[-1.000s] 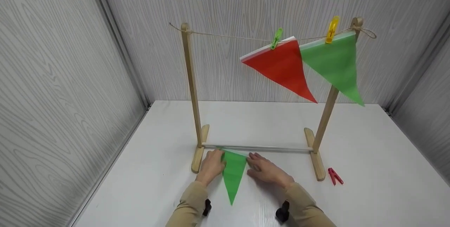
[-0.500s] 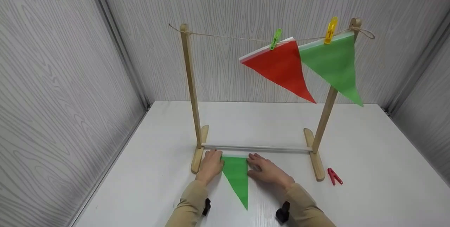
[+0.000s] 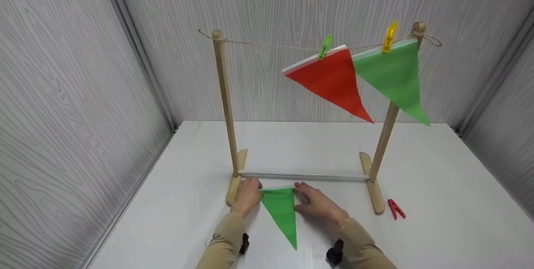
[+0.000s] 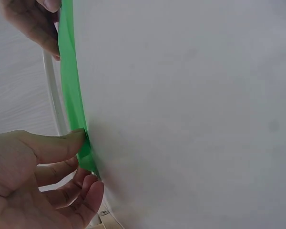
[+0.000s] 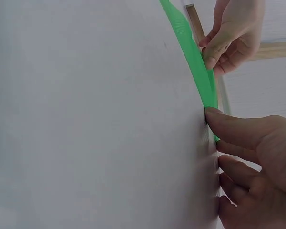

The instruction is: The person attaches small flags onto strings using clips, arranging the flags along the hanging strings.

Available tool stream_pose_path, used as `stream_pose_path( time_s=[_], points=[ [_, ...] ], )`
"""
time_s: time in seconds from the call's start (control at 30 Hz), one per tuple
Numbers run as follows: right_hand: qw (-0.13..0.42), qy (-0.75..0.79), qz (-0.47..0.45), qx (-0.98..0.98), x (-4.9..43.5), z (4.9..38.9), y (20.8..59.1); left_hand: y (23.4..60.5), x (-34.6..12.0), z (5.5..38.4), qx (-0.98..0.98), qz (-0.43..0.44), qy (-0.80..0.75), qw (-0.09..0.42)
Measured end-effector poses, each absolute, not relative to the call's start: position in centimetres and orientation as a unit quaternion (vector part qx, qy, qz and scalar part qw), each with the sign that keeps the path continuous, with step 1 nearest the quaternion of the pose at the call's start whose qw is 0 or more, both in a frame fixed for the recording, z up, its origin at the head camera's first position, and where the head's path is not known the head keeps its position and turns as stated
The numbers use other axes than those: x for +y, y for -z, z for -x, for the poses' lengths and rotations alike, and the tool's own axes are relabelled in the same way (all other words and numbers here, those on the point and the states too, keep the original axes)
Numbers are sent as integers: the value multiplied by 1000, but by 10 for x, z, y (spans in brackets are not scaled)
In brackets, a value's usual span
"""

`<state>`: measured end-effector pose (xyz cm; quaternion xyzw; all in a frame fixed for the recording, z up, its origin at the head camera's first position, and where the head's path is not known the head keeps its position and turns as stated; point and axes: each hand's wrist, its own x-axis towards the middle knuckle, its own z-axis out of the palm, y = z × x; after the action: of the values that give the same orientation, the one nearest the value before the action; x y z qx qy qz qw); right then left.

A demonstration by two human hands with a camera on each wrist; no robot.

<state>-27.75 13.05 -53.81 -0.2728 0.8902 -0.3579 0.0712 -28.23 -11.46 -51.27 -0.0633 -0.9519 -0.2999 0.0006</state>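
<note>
The green flag (image 3: 280, 210) is lying between the two hands, in front of the white bar (image 3: 308, 176) of the wooden stand (image 3: 225, 106); whether it is resting on the table (image 3: 438, 169) or hovering just above, I cannot tell. Its top edge could be creasing or slipping free if the hands are pulling unevenly, since the thin cloth is probably bending easily. A low lift could also be catching the bar, which is running close behind the fingers. The left hand (image 3: 247, 197) is pinching the top left corner between thumb and fingers; the right hand (image 3: 318, 206) is holding the top right corner, its forearm slanting inward.
</note>
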Motion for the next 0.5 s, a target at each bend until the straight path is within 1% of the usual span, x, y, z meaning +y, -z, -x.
stream_pose_path(
  time_s=[0.07,0.3,0.5],
  points=[
    [67,364,264,891,130,278,540,513,-115,282,-951,65,302,-1],
    [64,401,241,881,129,278,541,514,-119,281,-944,97,314,26],
    [80,468,186,860,128,278,538,513,-122,284,-927,105,360,8]
  ],
)
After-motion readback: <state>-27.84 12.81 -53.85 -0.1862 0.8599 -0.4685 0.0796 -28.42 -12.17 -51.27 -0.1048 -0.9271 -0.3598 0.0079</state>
